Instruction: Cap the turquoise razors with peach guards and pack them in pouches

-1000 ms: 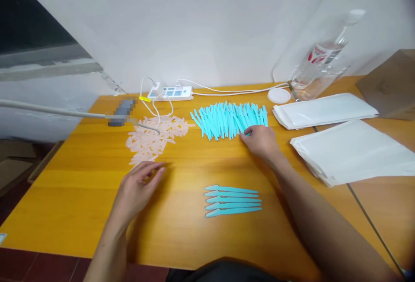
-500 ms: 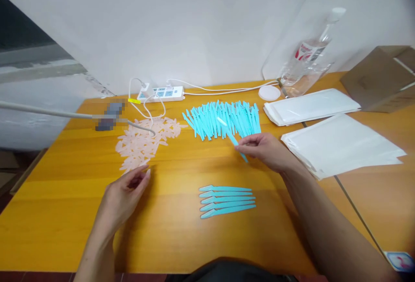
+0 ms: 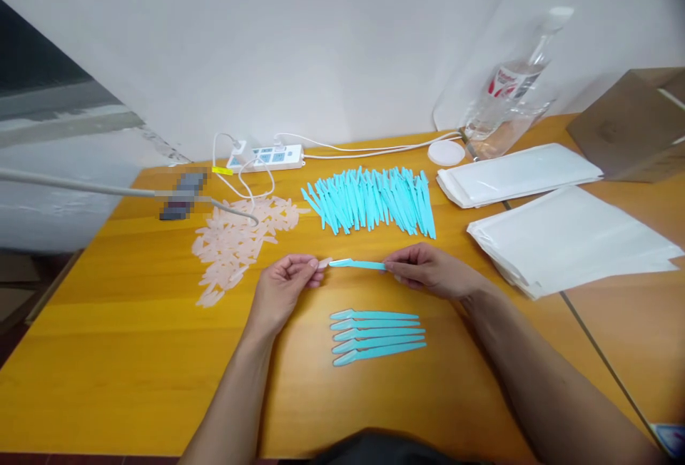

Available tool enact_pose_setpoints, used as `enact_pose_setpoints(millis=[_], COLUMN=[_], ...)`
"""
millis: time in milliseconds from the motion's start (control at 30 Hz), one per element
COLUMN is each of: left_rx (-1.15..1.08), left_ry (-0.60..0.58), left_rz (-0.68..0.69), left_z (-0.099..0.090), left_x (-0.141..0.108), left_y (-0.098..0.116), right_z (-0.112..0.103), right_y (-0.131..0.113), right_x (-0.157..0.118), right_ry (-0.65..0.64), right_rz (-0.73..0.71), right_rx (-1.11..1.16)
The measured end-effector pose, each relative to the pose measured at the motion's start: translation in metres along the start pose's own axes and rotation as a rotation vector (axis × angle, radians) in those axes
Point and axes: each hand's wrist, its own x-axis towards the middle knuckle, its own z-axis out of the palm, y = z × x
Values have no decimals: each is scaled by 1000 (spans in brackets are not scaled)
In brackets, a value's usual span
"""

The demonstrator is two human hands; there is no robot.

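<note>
Between finger and thumb, my right hand (image 3: 431, 271) pinches the handle end of a light-blue eyebrow razor (image 3: 359, 264), its blade end pointing left. My left hand (image 3: 289, 287) is closed on a small translucent pinkish blade cover (image 3: 324, 263), held right at the razor's blade tip; whether they touch is hard to tell. Below them several blue razors with covered-looking heads (image 3: 382, 337) lie in a neat row, heads to the left. A heap of blue razors (image 3: 369, 200) lies behind my hands. A spread of loose pinkish covers (image 3: 235, 244) lies to the left.
A power strip (image 3: 267, 157) with white cables stands by the wall, beside a blurred-out dark object (image 3: 183, 195). A grey cable hangs over the covers. White plastic packets (image 3: 567, 237), a clear bottle (image 3: 514, 87), a round white lid (image 3: 446, 152) and a cardboard box (image 3: 628, 126) occupy the right side.
My left hand has moved right from the covers, now with a cover in its fingers. My right hand has turned the razor level, blade end toward the left hand.
</note>
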Motion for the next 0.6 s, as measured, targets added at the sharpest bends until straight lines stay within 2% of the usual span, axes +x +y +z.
enact_pose_setpoints(millis=[167, 400, 500, 600], left_rx=[42, 93, 226, 470], left_ry=[-31, -95, -166, -324], left_rz=[10, 28, 77, 197], left_z=[1, 13, 14, 13], left_x=[-4, -7, -12, -18], left_y=[-1, -2, -2, 0], right_z=[2, 5, 10, 16], right_y=[0, -1, -6, -10], right_x=[1, 0, -3, -8], right_ry=[9, 10, 22, 175], right_rz=[21, 53, -29, -196], right_rx=[-15, -129, -299, -524])
